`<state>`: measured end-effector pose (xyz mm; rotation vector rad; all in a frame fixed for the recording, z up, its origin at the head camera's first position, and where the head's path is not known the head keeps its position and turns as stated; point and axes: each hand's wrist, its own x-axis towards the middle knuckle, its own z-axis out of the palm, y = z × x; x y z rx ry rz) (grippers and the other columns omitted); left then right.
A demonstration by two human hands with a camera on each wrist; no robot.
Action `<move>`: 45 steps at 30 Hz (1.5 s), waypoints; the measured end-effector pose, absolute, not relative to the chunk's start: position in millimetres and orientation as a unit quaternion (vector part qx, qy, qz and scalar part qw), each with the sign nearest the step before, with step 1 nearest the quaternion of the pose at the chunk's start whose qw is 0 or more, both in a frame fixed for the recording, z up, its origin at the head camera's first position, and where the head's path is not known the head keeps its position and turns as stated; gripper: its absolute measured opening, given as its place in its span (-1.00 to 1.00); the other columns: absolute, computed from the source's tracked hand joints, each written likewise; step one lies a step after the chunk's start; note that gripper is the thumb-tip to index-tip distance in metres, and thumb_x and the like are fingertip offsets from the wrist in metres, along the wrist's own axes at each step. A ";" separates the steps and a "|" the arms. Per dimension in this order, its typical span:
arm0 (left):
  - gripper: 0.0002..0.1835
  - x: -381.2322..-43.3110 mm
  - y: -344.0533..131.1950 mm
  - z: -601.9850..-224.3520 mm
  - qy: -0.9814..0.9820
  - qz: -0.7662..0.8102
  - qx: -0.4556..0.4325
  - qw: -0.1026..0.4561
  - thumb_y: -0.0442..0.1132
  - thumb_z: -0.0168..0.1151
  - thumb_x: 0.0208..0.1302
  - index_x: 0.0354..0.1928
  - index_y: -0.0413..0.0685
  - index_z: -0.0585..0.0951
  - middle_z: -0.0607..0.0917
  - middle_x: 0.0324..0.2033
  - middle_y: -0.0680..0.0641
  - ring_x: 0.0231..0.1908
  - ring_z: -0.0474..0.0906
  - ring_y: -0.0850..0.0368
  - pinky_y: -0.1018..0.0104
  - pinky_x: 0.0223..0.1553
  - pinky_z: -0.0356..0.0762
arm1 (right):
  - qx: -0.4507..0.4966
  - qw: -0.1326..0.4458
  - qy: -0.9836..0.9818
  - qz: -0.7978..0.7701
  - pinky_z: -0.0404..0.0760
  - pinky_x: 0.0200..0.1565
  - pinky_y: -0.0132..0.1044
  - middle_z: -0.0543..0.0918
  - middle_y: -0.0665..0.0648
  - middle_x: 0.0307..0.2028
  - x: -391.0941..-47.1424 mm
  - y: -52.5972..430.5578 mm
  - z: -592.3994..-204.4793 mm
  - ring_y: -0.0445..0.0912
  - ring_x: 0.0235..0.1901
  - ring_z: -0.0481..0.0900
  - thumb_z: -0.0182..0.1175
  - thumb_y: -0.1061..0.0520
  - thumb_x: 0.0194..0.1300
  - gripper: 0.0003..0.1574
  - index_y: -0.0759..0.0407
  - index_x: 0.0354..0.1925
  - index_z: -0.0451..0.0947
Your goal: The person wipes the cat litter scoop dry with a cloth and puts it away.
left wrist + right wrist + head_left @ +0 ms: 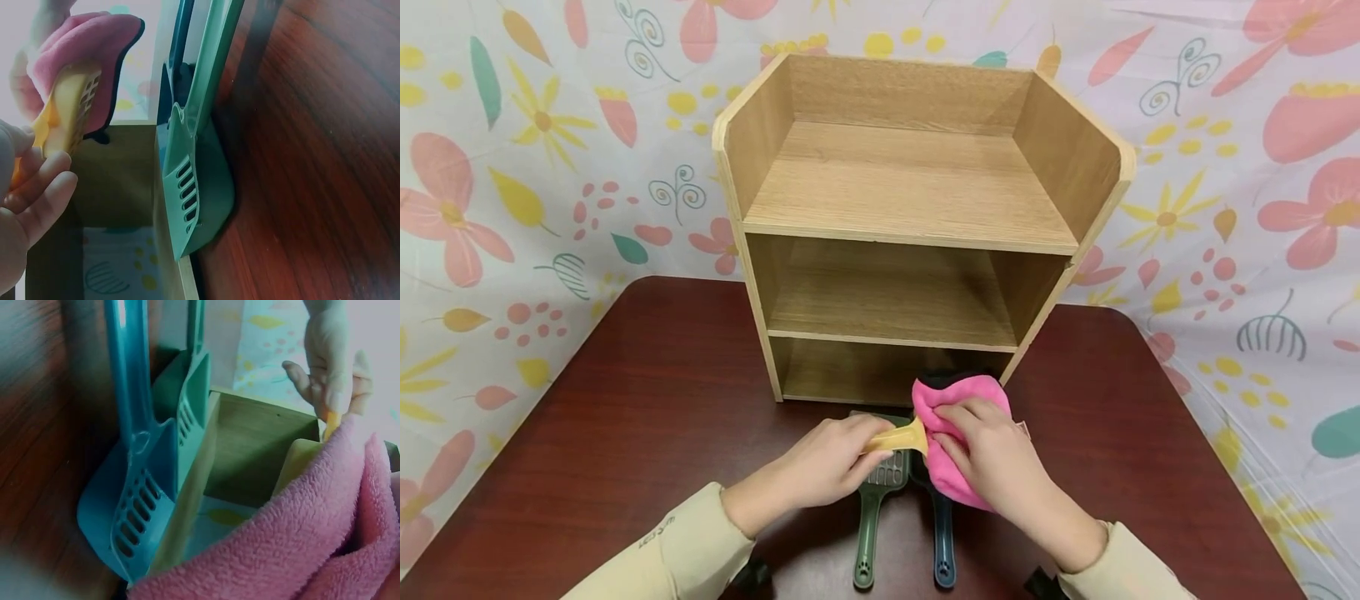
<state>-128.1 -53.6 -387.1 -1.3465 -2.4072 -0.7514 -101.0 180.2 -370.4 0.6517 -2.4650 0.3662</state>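
My left hand [831, 458] grips a yellow slotted litter scoop [906, 437] by its handle, fingers curled round it. My right hand [992, 446] holds a pink cloth [970, 392] with a dark underside, bunched against the scoop's head. The slots of the yellow scoop [78, 103] show in the left wrist view, beside the cloth [94, 50]; in the head view the cloth hides most of its head. On the table below the hands lie a green litter scoop [867, 533] and a blue litter scoop [943, 542], side by side, handles toward me.
A wooden shelf unit [887, 237] with open tiers stands at the back of the dark red-brown table [662, 400]. The heads of the green scoop [181, 194] and the blue scoop [140, 512] lie close to its bottom front edge. Behind hangs a flower-patterned curtain [565, 200].
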 end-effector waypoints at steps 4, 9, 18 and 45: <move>-0.74 -128.2 -53.4 -387.4 -0.833 -0.253 -0.470 0.147 -0.19 0.21 0.27 -0.06 -0.16 0.54 0.69 -0.24 -0.05 -0.37 0.59 0.23 0.37 -0.31 0.59 | 0.256 0.309 -0.910 0.104 0.59 -0.43 -0.18 0.63 0.01 -0.37 -105.1 181.5 -372.8 -0.11 -0.32 0.60 0.41 0.15 -0.04 -0.82 0.04 -0.36 0.66; -0.74 -128.6 -54.5 -387.9 -0.833 -0.250 -0.470 0.154 -0.21 0.22 0.26 -0.06 -0.17 0.54 0.69 -0.23 -0.06 -0.38 0.59 0.21 0.36 -0.33 0.58 | 0.269 0.327 -0.902 0.081 0.57 -0.43 -0.20 0.60 0.03 -0.46 -110.6 188.2 -375.0 -0.10 -0.41 0.56 0.37 0.23 -0.02 -0.86 0.11 -0.39 0.65; -0.74 -129.7 -60.0 -390.4 -0.842 -0.256 -0.455 0.135 -0.22 0.19 0.28 -0.05 -0.19 0.54 0.69 -0.23 -0.08 -0.41 0.56 0.24 0.38 -0.34 0.58 | 0.249 0.349 -0.900 0.078 0.56 -0.42 -0.14 0.58 0.12 -0.44 -114.7 200.4 -377.2 0.03 -0.43 0.53 0.31 0.30 -0.01 -0.79 0.20 -0.30 0.65; -0.76 -127.8 -52.4 -381.1 -0.841 -0.250 -0.464 0.124 -0.18 0.20 0.28 -0.08 -0.13 0.54 0.67 -0.26 -0.01 -0.41 0.52 0.26 0.40 -0.35 0.55 | 0.256 0.300 -0.911 0.121 0.62 -0.29 -0.15 0.65 0.08 -0.27 -102.2 182.7 -372.6 -0.08 -0.21 0.59 0.45 0.11 -0.11 -0.63 0.13 -0.24 0.64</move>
